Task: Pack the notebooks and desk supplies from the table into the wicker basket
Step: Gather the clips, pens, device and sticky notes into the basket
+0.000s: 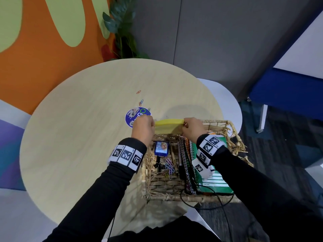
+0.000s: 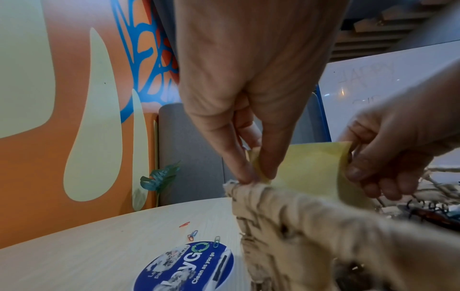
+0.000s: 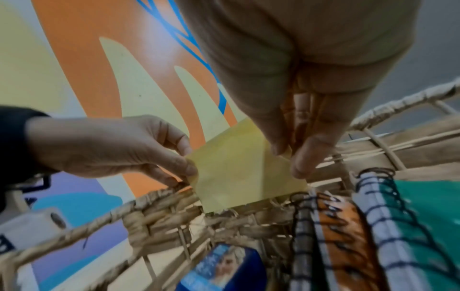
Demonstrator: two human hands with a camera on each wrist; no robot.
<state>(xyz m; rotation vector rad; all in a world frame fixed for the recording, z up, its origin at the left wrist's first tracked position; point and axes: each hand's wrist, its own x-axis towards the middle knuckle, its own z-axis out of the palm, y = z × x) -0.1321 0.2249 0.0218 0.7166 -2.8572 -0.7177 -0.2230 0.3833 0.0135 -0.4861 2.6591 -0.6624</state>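
Observation:
A yellow sticky-note pad point(image 1: 168, 125) point(image 2: 311, 169) point(image 3: 245, 173) is held between both hands over the far rim of the wicker basket point(image 1: 218, 123) point(image 2: 286, 212) point(image 3: 159, 202). My left hand point(image 1: 143, 127) point(image 2: 256, 173) pinches its left edge, and my right hand point(image 1: 189, 127) point(image 3: 286, 157) pinches its right edge. Inside the basket lie spiral notebooks point(image 1: 189, 165) point(image 3: 348, 226), a green notebook point(image 1: 215, 180), a small blue picture case point(image 1: 162, 147) point(image 3: 224, 269) and several coloured paper clips point(image 1: 169, 165).
The basket sits at the near right edge of a round wooden table point(image 1: 87, 137). A round blue sticker point(image 1: 134, 116) point(image 2: 189, 263) and loose paper clips point(image 1: 141, 102) point(image 2: 193, 235) lie on the table left of the basket. A blue chair point(image 1: 288, 91) stands at right.

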